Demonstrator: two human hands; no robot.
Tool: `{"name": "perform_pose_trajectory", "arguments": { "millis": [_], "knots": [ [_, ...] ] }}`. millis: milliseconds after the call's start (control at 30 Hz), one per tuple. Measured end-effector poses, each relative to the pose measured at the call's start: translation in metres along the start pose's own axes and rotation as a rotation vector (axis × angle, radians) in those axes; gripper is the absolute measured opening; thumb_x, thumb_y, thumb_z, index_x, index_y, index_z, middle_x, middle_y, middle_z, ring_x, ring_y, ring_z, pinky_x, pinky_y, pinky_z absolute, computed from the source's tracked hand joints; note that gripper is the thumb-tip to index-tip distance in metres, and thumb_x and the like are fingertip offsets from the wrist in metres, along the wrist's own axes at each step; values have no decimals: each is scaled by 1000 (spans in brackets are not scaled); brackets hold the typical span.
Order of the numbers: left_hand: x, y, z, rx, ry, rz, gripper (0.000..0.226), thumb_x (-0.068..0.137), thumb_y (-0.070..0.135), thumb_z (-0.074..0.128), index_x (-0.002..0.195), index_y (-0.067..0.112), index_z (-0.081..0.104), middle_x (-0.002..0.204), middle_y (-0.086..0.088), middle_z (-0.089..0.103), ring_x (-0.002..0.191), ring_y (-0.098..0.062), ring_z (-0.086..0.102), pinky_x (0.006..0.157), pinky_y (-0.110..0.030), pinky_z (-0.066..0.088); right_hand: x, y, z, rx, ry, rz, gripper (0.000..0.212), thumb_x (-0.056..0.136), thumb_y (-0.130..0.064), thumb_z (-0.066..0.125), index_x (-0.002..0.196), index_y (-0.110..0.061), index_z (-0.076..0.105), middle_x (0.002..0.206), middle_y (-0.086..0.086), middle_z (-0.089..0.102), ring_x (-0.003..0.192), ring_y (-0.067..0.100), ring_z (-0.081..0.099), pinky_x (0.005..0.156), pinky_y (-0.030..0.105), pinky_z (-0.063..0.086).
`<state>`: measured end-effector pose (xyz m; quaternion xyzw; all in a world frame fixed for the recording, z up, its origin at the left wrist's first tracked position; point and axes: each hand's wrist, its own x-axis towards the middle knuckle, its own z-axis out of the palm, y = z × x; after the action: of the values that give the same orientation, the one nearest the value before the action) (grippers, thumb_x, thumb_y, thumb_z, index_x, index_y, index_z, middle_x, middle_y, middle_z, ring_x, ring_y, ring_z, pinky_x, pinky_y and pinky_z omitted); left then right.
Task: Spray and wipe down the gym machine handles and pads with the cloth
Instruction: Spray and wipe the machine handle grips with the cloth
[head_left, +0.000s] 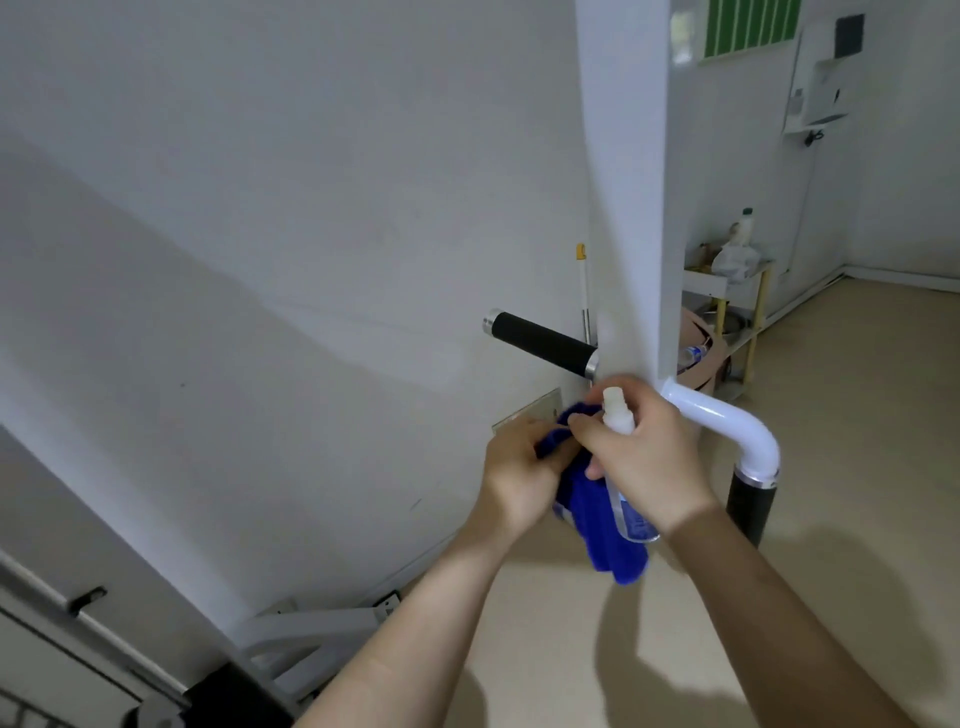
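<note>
Left hand (519, 478): reaching in from the lower left, forearm angling up, fingers pinching the top of the blue cloth (592, 525).
Right hand (654, 462): fingers wrapping round the spray bottle (617, 413), nozzle pointing up.
Cloth: hanging between both hands, just below the black handle (540, 343) on the white post (623, 208).

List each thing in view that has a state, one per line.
left hand: grips the blue cloth.
right hand: holds the spray bottle.
blue cloth: bunched, hanging between the hands.
spray bottle: nozzle end up, against the cloth.
upper black handle: no hand on it.
lower black handle: no hand on it.
</note>
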<state>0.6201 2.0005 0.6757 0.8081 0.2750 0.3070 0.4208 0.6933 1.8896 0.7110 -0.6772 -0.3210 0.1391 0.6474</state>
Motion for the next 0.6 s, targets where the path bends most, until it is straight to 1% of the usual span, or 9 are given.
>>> {"name": "perform_pose_trajectory", "arguments": {
  "millis": [67, 100, 200, 267, 333, 400, 433, 500, 600],
  "knots": [
    [-9, 6, -7, -245, 134, -64, 19, 91, 14, 62, 75, 11, 72, 71, -7, 71, 65, -18, 63, 65, -38, 52, -9, -2, -3, -16, 36, -39, 11, 83, -12, 66, 87, -20, 60, 67, 4, 62, 57, 20, 62, 53, 22, 48],
    [-13, 15, -12, -389, 188, -78, 18, 91, 15, 62, 79, 8, 73, 74, -14, 71, 67, -22, 64, 66, -38, 52, -16, -4, -6, -37, 81, -61, 8, 79, -22, 66, 85, -25, 60, 67, 2, 62, 63, 26, 63, 58, 27, 50],
    [-7, 51, -30, -697, 221, -75, 20, 95, 17, 60, 89, 0, 69, 78, -20, 68, 71, -32, 64, 69, -42, 54, -29, -15, -21, -48, 186, -149, 18, 69, -41, 61, 84, -30, 61, 71, 0, 64, 70, 36, 65, 68, 43, 55],
    [5, 77, -40, -776, 227, -42, 23, 96, 20, 60, 96, -2, 66, 86, -24, 67, 76, -37, 65, 74, -47, 56, -28, -29, -35, -34, 240, -225, 15, 75, -39, 64, 84, -28, 61, 77, 2, 65, 70, 36, 64, 62, 40, 56],
    [16, 100, -43, -774, 222, 17, 20, 97, 22, 58, 95, 3, 65, 85, -17, 64, 77, -30, 60, 74, -42, 53, -22, -47, -55, -61, 250, -251, 13, 85, -34, 65, 84, -21, 62, 79, 8, 65, 63, 32, 64, 53, 29, 51],
    [27, 108, -39, -736, 177, 77, 21, 99, 26, 54, 92, 9, 64, 84, -11, 63, 78, -24, 58, 73, -39, 51, -7, -60, -70, -91, 161, -150, 28, 92, -42, 61, 92, -14, 63, 87, 12, 67, 50, 25, 63, 54, 35, 53],
    [30, 108, -34, -658, 146, 74, 23, 99, 28, 52, 90, 11, 65, 84, -8, 64, 78, -22, 59, 75, -36, 51, 2, -64, -76, -92, 79, -56, 35, 93, -48, 59, 98, -13, 64, 95, 13, 68, 45, 23, 62, 57, 39, 53],
    [37, 102, -23, -440, 92, 23, 30, 100, 27, 45, 83, 8, 61, 79, -6, 61, 75, -17, 57, 73, -30, 47, 15, -68, -81, -83, -117, 151, 38, 92, -54, 58, 106, -20, 65, 103, 12, 69, 44, 21, 60, 58, 38, 54],
    [50, 88, -14, -184, 76, -9, 34, 98, 19, 36, 76, 1, 54, 72, -11, 56, 70, -18, 53, 69, -30, 43, 32, -63, -88, -111, -345, 321, 45, 87, -57, 63, 113, -20, 63, 99, 8, 71, 49, 22, 59, 57, 36, 55]
  ]
}}
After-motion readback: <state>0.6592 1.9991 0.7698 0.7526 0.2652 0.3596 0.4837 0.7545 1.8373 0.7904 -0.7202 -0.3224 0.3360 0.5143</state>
